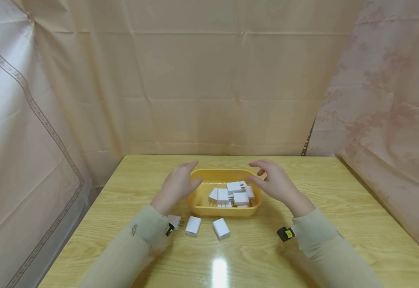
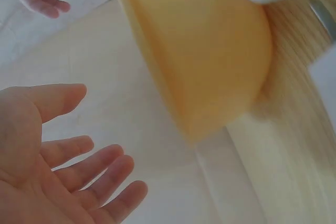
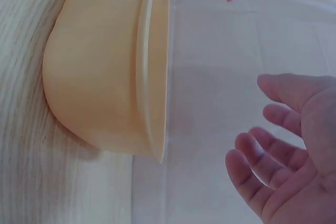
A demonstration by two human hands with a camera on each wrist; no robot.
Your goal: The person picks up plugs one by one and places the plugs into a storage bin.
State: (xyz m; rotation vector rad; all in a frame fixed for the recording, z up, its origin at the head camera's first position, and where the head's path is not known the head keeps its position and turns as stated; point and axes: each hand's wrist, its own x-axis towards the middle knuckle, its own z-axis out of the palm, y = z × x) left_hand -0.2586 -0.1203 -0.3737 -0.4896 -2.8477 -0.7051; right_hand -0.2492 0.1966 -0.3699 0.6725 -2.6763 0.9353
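A yellow plastic basket [image 1: 202, 211] stands on the table and holds several white plug adapters [image 1: 241, 199], some with their metal prongs showing. My left hand [image 1: 177, 185] hovers by the basket's left end, fingers spread and relaxed. Over at the right end, my right hand [image 1: 275, 182] is held in the air with fingers loosely bent. Both wrist views show a gap between the hand and the basket's wall [image 3: 100, 66], and neither palm holds anything. In front of the basket lie two white adapters, a left one [image 1: 193, 226] and a right one [image 1: 221, 228].
Another white adapter [image 1: 174, 221] with prongs lies partly behind the left sleeve. The wooden table [image 1: 252, 256] ends at a beige curtain [image 1: 209, 88] at the back. Patterned cloth [image 1: 393, 100] hangs on the right, and pale cloth [image 1: 18, 132] hangs on the left.
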